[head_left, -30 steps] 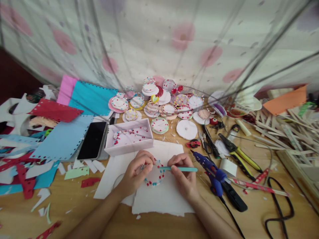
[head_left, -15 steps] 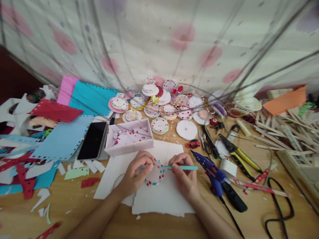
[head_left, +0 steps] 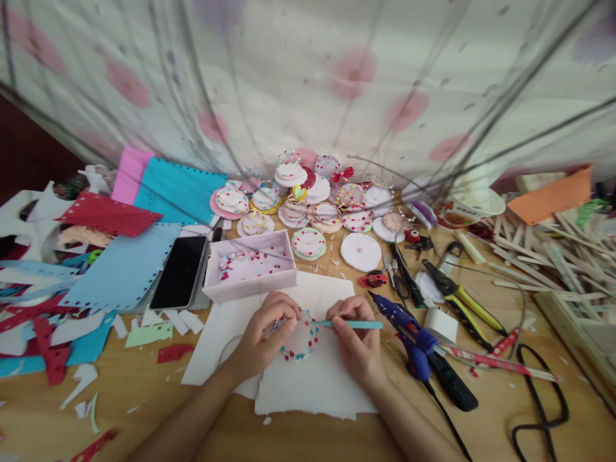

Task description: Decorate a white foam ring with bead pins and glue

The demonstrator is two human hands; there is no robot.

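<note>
In the head view my left hand [head_left: 269, 330] pinches the upper left edge of a round paper disc [head_left: 297, 340], with small red and blue pieces set around its rim. The disc is just above the white paper sheets [head_left: 317, 385]. My right hand [head_left: 356, 340] is closed around a slim turquoise stick-like tool [head_left: 360, 325]. Its thin end points left and reaches the disc's right rim. I cannot make out whether the tip holds anything. Behind my left hand is an open white box [head_left: 250, 284] with small red and blue pieces inside.
Decorated round paper discs [head_left: 308, 244] crowd the back. To the right lie a blue glue gun [head_left: 409, 337], yellow-black pliers [head_left: 462, 305], scissors [head_left: 398, 276], a white plug adapter [head_left: 441, 325] and wooden sticks [head_left: 558, 237]. A phone [head_left: 179, 273], coloured sheets [head_left: 125, 266] and paper scraps are at left.
Almost nothing differs. Both hands, the disc and the turquoise tool hold nearly the same place, with a very slight shift of the whole view.
</note>
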